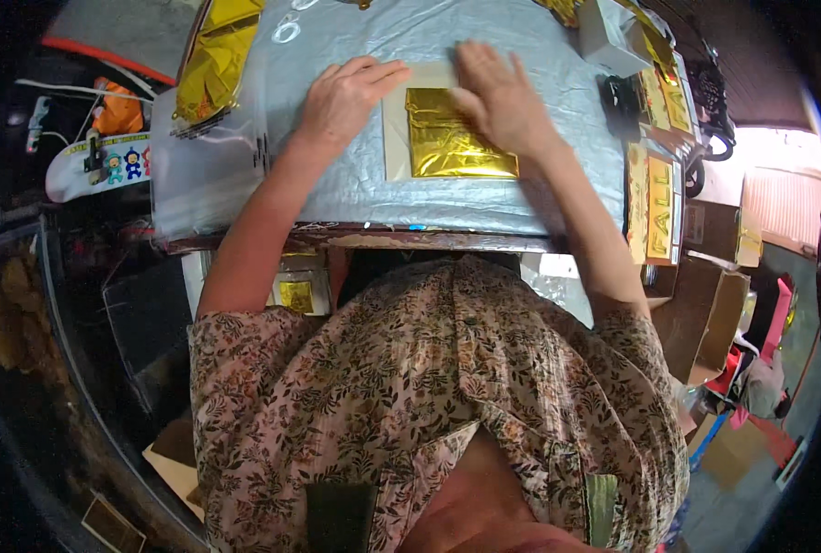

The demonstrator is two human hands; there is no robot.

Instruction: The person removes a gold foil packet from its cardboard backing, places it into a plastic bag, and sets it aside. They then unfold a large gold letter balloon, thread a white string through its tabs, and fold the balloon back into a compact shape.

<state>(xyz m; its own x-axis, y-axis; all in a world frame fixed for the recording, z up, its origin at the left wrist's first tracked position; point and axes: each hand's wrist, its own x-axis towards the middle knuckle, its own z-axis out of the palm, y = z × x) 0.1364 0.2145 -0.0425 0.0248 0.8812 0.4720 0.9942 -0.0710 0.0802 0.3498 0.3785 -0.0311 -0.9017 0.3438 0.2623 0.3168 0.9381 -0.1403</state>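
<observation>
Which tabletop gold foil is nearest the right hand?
The gold foil rectangle on the cream sheet, partly hidden by the right hand; other tabletop foil lies well to either side.

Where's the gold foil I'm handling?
In the head view, the gold foil lies upper centre on the cream sheet, right of the left hand, partly hidden by the right hand.

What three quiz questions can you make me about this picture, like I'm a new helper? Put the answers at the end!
1. True or false: the gold foil completely hides the pale sheet under it.
2. Which of the person's hands overlaps the gold foil in this view?
3. What stands near the top right of the picture? A) a blue cup B) a white box C) a red ball

Key:
1. False; a pale border shows at the left and top.
2. The right hand.
3. B, a white box.
</observation>
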